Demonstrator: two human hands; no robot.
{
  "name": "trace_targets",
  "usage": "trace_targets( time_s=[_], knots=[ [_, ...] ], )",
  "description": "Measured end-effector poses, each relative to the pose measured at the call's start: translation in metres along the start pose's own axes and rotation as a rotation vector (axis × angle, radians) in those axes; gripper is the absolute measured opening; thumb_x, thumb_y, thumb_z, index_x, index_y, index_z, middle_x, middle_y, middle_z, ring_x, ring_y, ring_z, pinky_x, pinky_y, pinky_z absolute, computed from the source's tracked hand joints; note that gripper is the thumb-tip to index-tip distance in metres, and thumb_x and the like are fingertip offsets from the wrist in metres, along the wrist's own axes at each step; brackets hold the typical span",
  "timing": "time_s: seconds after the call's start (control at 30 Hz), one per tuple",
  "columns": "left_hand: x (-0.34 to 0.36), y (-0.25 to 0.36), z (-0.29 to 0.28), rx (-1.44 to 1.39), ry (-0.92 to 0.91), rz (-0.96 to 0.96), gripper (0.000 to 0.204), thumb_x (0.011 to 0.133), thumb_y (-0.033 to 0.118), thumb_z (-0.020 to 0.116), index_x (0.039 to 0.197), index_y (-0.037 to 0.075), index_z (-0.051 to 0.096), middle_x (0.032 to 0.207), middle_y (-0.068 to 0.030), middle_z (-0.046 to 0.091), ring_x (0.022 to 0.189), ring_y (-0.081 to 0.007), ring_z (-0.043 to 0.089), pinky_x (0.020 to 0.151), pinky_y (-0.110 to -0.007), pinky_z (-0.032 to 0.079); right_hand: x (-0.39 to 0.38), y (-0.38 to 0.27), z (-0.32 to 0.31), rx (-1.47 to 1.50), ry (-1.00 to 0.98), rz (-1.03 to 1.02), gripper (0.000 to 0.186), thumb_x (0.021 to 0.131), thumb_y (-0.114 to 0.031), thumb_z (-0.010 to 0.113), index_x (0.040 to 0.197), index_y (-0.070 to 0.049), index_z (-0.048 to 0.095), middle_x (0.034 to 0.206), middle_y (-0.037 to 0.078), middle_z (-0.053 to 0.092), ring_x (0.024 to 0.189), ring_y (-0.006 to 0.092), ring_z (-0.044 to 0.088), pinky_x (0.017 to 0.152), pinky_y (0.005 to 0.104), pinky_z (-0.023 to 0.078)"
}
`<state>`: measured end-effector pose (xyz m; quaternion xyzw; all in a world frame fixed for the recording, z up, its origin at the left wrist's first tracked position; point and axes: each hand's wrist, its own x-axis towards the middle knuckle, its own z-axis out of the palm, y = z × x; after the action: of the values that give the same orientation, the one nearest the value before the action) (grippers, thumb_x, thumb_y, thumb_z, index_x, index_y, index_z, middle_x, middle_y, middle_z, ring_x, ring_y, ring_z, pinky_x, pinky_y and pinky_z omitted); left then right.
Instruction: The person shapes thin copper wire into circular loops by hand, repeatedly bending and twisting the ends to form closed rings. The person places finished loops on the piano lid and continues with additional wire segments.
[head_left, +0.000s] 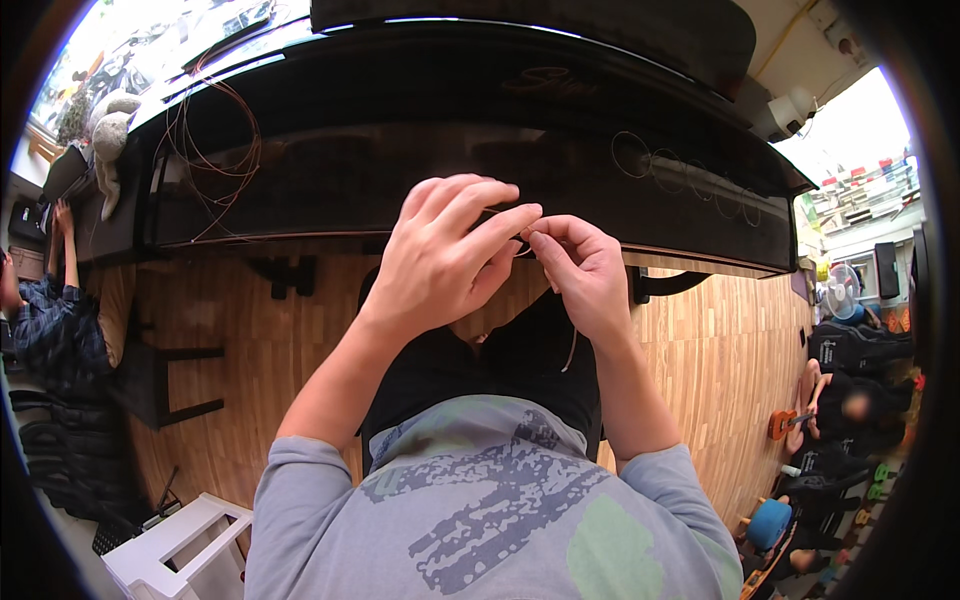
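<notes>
My left hand [437, 250] and my right hand [588, 278] meet at the middle, just in front of a black piano [420, 150]. Between their fingertips is a thin pale cord [572, 352], pinched by my right thumb and forefinger. One end of it hangs below my right hand. My left fingers are bent around the same spot, with the forefinger and thumb at the cord; part of it is hidden behind them. A loose coil of copper-coloured wire [257, 150] lies on the piano to the left. Several thin loops of wire [650, 160] lie on its right side.
A person in a checked shirt [60, 320] is at the far left, near a dark stool [160, 385]. A white stool [180, 550] stands at the lower left. On the right, a person holds a small orange guitar-like instrument [781, 425]. Wooden flooring [690, 390] spreads below.
</notes>
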<state>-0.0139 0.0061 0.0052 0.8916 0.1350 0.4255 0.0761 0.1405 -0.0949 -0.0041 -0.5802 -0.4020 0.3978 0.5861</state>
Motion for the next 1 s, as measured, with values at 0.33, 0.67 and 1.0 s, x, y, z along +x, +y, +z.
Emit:
trace_targets(
  time_s=[0.33,0.67,1.0],
  knots=[
    [-0.010,0.010,0.025,-0.442,-0.036,-0.544,0.012,0.095,0.010,0.053,0.096,0.002,0.063,0.067,-0.0058,0.060,0.056,-0.0109,0.055,0.052,-0.024,0.042,-0.003,0.002,0.007,-0.314,0.203,-0.189,0.007,0.088,-0.005,0.066,0.092,-0.001,0.065,0.074,0.002,0.063,0.060,0.0045,0.054,0.055,0.0212,0.043],
    [-0.009,0.019,0.031,-0.787,-0.023,-0.785,0.015,0.096,0.011,0.050,0.097,-0.001,0.059,0.060,-0.0064,0.055,0.053,-0.0118,0.053,0.052,-0.027,0.042,0.002,0.011,0.006,-0.772,0.362,-0.646,0.011,0.082,-0.003,0.068,0.092,-0.006,0.065,0.076,0.007,0.065,0.057,0.0190,0.061,0.051,0.0285,0.048],
    [-0.006,0.007,0.039,-0.618,0.016,-0.755,0.021,0.099,0.016,0.050,0.085,0.001,0.053,0.055,-0.0031,0.050,0.048,-0.0092,0.048,0.046,-0.027,0.038,-0.003,-0.001,0.013,-0.567,0.299,-0.410,0.012,0.087,-0.006,0.065,0.099,-0.003,0.063,0.074,0.006,0.065,0.059,0.0128,0.061,0.053,0.0256,0.047]
  ],
)
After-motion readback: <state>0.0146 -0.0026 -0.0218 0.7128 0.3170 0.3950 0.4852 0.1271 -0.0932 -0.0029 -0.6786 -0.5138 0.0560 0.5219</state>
